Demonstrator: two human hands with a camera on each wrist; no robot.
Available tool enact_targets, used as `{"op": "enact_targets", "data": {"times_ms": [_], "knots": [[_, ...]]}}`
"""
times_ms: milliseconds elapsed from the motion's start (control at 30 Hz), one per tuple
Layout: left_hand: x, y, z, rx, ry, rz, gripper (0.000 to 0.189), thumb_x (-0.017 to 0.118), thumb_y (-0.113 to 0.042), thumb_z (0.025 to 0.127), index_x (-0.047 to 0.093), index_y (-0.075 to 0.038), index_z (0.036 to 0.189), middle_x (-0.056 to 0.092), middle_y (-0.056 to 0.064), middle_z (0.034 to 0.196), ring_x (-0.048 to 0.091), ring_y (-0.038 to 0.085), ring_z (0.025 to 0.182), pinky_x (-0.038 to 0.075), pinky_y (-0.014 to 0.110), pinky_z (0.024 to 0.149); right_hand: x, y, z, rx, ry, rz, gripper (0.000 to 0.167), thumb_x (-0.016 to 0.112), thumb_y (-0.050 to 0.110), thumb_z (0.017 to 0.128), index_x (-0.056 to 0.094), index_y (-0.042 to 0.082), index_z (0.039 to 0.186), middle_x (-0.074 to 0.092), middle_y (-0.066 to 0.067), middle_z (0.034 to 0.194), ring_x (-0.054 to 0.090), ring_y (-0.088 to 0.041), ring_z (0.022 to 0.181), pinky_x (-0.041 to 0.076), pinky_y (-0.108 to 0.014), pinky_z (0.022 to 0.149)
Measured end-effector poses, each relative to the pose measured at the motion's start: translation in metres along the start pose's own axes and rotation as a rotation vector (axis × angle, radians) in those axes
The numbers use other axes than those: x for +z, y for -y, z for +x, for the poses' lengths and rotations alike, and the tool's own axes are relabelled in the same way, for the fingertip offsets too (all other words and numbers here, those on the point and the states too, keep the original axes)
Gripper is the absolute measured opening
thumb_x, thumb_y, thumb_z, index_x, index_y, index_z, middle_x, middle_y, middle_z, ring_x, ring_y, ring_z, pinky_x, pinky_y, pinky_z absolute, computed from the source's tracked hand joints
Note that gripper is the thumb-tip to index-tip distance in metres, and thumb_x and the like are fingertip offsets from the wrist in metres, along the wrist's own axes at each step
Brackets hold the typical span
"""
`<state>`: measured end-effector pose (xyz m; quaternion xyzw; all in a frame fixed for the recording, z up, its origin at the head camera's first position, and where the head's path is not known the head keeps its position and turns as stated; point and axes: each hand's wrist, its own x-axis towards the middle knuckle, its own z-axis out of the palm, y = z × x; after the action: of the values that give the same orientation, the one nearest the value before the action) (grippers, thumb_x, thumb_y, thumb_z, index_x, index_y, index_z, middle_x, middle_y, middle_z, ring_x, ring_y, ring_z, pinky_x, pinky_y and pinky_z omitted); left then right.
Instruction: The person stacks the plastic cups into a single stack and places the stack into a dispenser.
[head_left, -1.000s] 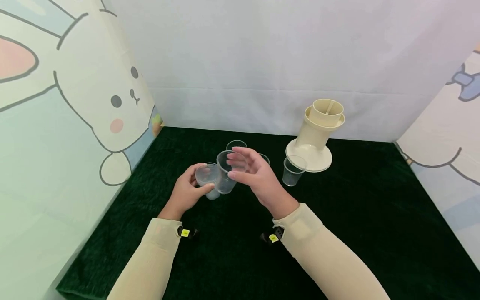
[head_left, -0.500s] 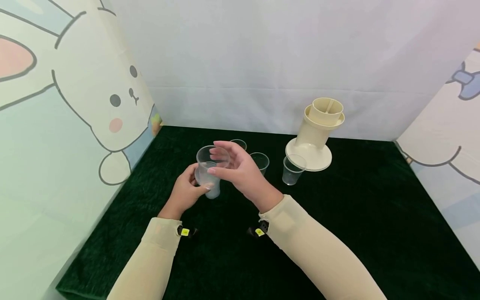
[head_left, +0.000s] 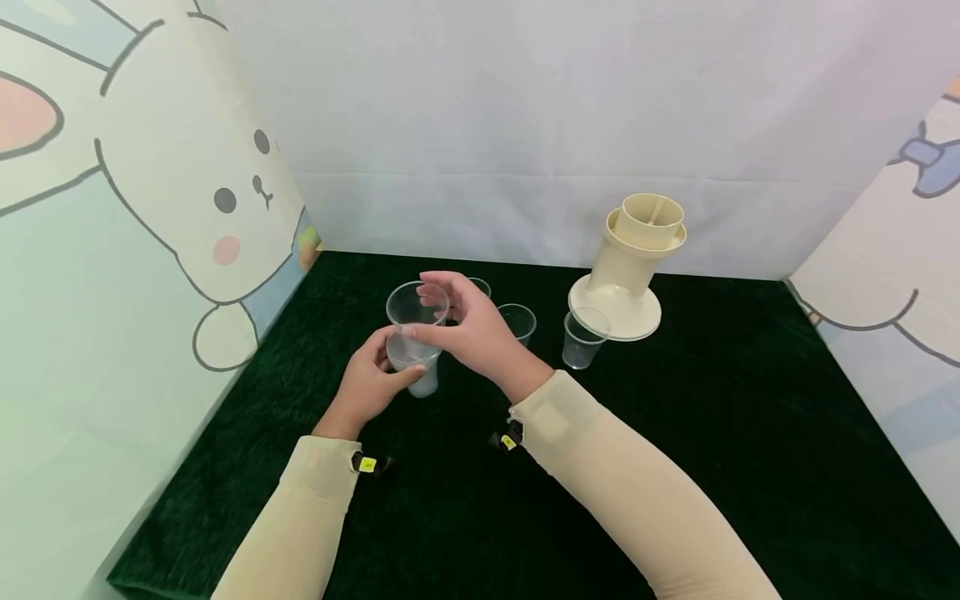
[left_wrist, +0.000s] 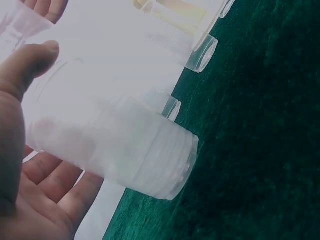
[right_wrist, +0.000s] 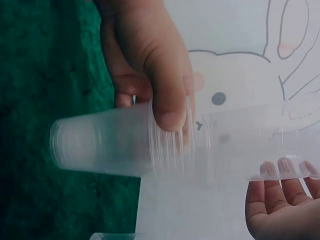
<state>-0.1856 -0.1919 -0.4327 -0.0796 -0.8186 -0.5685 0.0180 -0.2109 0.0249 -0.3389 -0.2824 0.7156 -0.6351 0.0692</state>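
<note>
A stack of nested clear plastic cups (head_left: 423, 382) sits in my left hand (head_left: 364, 380), whose thumb and fingers wrap its rims. The stack's ribbed lower end (left_wrist: 167, 160) slants over the cloth in the left wrist view. My right hand (head_left: 480, 332) holds a single clear cup (head_left: 405, 304) by its side, thumb in front and fingers behind. That cup is upright over the mouth of the stack. In the right wrist view the single cup (right_wrist: 240, 137) lines up with the stack (right_wrist: 107, 142), its base close to the top rim.
Separate clear cups stand on the dark green cloth (head_left: 675, 467): one (head_left: 583, 346) by the stand, another (head_left: 519, 321) behind my right wrist, a third (head_left: 482, 287) partly hidden. A cream plastic stand (head_left: 626, 267) with a round base is at the back right, before a white curtain.
My right hand has carried the single cup leftward from beside the stack to over its mouth, then slightly up. My left hand has stayed nearly still with the stack.
</note>
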Motion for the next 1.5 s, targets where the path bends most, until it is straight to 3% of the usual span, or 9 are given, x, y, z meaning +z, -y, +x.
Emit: {"op": "enact_targets", "data": {"times_ms": [67, 300, 567, 933, 1500], "knots": [[0.0, 0.005, 0.002, 0.006, -0.001, -0.004, 0.073, 0.081, -0.035, 0.091, 0.044, -0.015, 0.15, 0.052, 0.009, 0.144, 0.054, 0.027, 0.129, 0.043, 0.051, 0.111, -0.001, 0.001, 0.002, 0.005, -0.004, -0.029, 0.066, 0.08, 0.027, 0.092, 0.048, 0.019, 0.149, 0.057, 0.0, 0.145, 0.054, -0.01, 0.128, 0.045, -0.039, 0.109], [-0.002, 0.007, 0.002, -0.002, 0.001, -0.005, 0.077, 0.082, -0.04, 0.089, 0.043, -0.016, 0.152, 0.05, 0.01, 0.146, 0.053, 0.028, 0.132, 0.042, 0.052, 0.112, 0.001, 0.002, 0.009, 0.034, -0.007, -0.052, 0.066, 0.08, 0.029, 0.093, 0.048, 0.021, 0.15, 0.056, -0.002, 0.147, 0.054, -0.009, 0.127, 0.045, -0.038, 0.108], [-0.004, 0.005, 0.001, -0.021, -0.011, 0.004, 0.082, 0.083, -0.045, 0.088, 0.041, -0.018, 0.153, 0.049, 0.008, 0.149, 0.051, 0.028, 0.135, 0.042, 0.052, 0.112, 0.006, 0.005, 0.019, 0.051, 0.005, -0.09, 0.068, 0.08, 0.035, 0.092, 0.048, 0.022, 0.15, 0.056, 0.004, 0.144, 0.053, -0.008, 0.127, 0.045, -0.035, 0.107], [-0.003, 0.005, 0.001, -0.015, 0.0, -0.006, 0.081, 0.082, -0.042, 0.089, 0.04, -0.017, 0.154, 0.048, 0.008, 0.15, 0.051, 0.029, 0.135, 0.042, 0.053, 0.112, 0.004, 0.009, 0.023, 0.058, 0.032, -0.098, 0.069, 0.08, 0.033, 0.092, 0.047, 0.02, 0.151, 0.056, 0.003, 0.144, 0.053, -0.01, 0.127, 0.045, -0.034, 0.107], [0.0, 0.008, 0.003, 0.004, 0.004, 0.008, 0.077, 0.081, -0.041, 0.09, 0.043, -0.016, 0.151, 0.048, 0.01, 0.148, 0.052, 0.029, 0.134, 0.043, 0.052, 0.111, 0.007, -0.019, 0.013, 0.108, 0.029, -0.078, 0.065, 0.079, 0.034, 0.092, 0.049, 0.021, 0.148, 0.057, 0.005, 0.141, 0.054, -0.01, 0.126, 0.047, -0.038, 0.107]]}}
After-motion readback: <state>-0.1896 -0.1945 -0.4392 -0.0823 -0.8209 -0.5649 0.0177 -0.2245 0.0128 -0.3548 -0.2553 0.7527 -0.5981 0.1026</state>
